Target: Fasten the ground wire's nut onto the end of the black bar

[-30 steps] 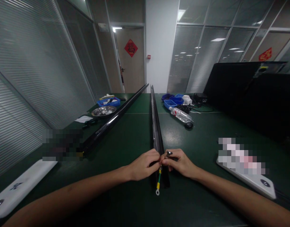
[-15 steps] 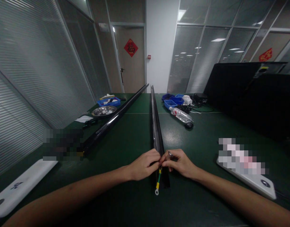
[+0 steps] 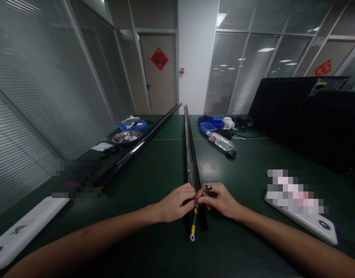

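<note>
A long black channel-shaped profile (image 3: 189,154) runs away from me along the table. At its near end my left hand (image 3: 177,202) and my right hand (image 3: 219,199) meet, fingertips pinched together. Below the fingertips, a short green wire (image 3: 195,219) with yellow sleeves points toward me, ending in a silver ring terminal (image 3: 192,237). Its upper end disappears at my fingers, and what they pinch there is hidden. A small silver metal piece (image 3: 208,187) shows at the right index finger; I cannot tell whether it is worn or held.
A second black profile (image 3: 137,148) lies slantwise on the left. Beyond it are a metal dish (image 3: 127,137) and a blue tray (image 3: 134,126). On the right lie a plastic bottle (image 3: 222,142), blue bins (image 3: 208,127), a white device (image 3: 301,220) and dark monitors (image 3: 284,108).
The fingers have shifted only slightly, and the silver piece at the right index finger appears at a different angle. The ring terminal sits a little lower in view.
</note>
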Demonstrator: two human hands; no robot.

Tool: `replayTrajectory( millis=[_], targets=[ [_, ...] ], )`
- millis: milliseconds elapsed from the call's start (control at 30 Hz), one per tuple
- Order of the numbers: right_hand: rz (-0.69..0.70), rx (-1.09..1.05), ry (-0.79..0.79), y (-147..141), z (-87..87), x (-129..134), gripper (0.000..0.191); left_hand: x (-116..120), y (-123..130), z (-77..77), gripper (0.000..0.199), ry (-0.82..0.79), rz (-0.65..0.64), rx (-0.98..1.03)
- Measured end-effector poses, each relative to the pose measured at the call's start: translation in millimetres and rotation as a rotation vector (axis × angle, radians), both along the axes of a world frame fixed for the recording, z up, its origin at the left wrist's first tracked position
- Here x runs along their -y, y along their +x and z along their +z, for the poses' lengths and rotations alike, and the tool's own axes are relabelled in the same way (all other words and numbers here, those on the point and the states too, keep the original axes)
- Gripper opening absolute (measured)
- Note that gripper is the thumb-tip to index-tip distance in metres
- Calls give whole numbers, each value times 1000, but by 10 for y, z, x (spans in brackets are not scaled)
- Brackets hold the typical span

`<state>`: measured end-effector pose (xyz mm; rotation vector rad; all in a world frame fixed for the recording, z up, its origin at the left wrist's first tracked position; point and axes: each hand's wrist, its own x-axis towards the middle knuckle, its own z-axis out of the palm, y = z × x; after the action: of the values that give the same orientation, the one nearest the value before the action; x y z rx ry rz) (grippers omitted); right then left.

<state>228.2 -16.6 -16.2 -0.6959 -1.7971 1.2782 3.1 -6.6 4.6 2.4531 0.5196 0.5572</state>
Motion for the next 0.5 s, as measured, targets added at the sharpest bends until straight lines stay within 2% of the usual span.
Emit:
replayTrajectory(
  millis=[500],
  targets=[
    [-16, 29, 94, 16, 6, 7, 26, -7, -6, 13, 26, -9, 17, -1]
  ],
)
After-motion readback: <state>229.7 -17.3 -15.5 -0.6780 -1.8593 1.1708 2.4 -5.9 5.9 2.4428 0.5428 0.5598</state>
